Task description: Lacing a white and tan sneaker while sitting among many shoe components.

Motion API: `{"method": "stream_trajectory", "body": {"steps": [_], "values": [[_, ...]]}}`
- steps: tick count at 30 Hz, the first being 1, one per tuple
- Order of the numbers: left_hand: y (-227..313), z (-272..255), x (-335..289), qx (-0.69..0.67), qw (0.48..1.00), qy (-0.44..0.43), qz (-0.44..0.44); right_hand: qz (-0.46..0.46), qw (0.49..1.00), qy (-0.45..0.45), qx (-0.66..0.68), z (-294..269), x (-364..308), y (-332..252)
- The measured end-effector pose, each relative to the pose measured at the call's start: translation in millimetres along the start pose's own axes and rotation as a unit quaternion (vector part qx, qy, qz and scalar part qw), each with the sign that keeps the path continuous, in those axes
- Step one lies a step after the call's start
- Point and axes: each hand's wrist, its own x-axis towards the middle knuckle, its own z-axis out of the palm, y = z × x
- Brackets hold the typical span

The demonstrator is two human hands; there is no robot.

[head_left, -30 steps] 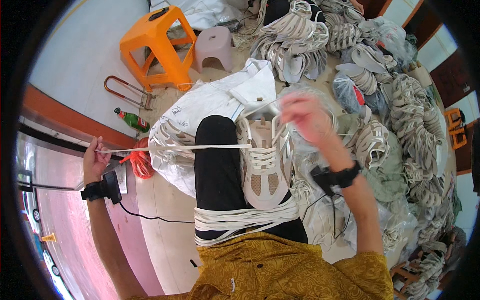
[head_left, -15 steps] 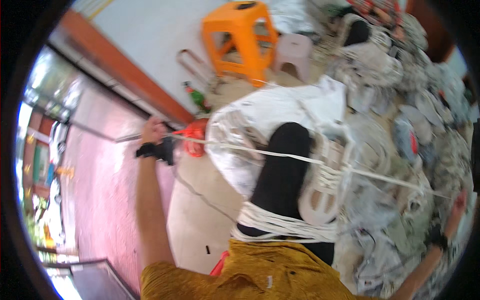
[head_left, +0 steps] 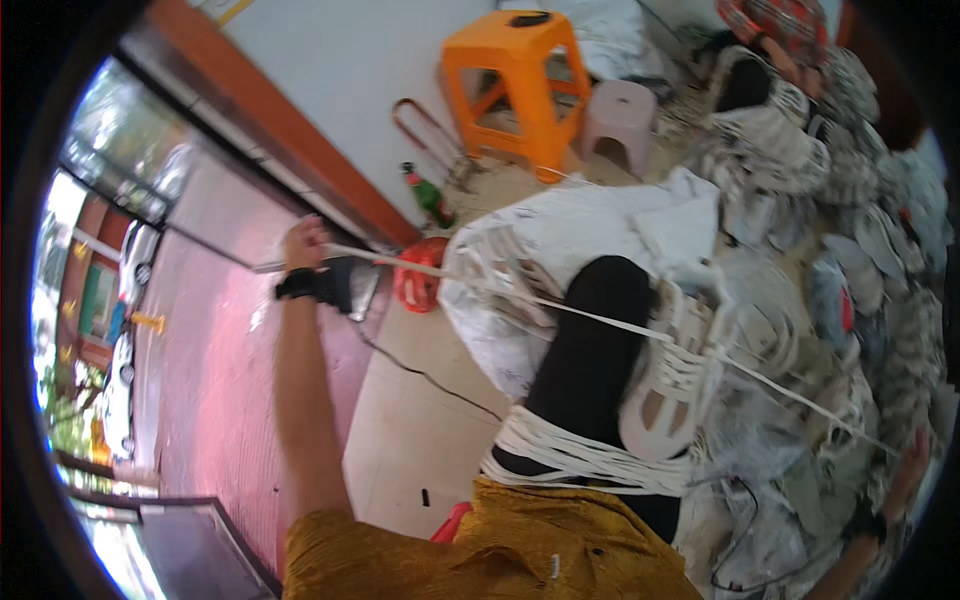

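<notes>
A beige and white lace-up shoe (head_left: pixel 658 408) rests against my black-clothed leg (head_left: pixel 603 325), toe toward me. A long white shoelace (head_left: pixel 600 319) runs through its upper eyelets and stretches out to both sides. Far out on the left, my left hand (head_left: pixel 305 243) is closed around one length of it. My right hand (head_left: pixel 908 465), near the right rim and somewhat blurred, grips the other length. Both lengths look taut, the left one crossing above my knee. A bundle of loose white laces (head_left: pixel 575 455) lies across my lap.
Bagged shoes (head_left: pixel 770 420) heap up on the right. A white sack (head_left: pixel 480 340) lies ahead, beside a red bag (head_left: pixel 421 275) and a green bottle (head_left: pixel 430 196). An orange stool (head_left: pixel 515 45) and pale stool (head_left: pixel 620 115) stand beyond. Another person's hand (head_left: pixel 785 65) shows far right.
The view has shifted, so the scene sits further right and slightly lower. My left hand has drawn a little further outward; my right hand has come lower, nearer my body. Both still hold the shoelace.
</notes>
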Motion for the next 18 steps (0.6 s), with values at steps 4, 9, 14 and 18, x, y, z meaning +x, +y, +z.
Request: {"method": "stream_trajectory", "body": {"steps": [4,9,14,18], "values": [[-35,-71,62,-0.161,0.985,-0.016,-0.053,-0.099,0.944,-0.11,-0.295,124,2,-60],[-34,-102,90,-0.331,0.932,0.104,-0.104,-0.004,0.958,-0.276,0.076,300,-76,-150],[49,23,-2,-0.12,0.985,-0.055,-0.108,-0.265,0.881,-0.391,0.033,392,-133,-211],[109,175,-128,-0.028,0.939,-0.321,0.119,-0.415,0.825,-0.375,-0.087,419,-149,-214]]}}
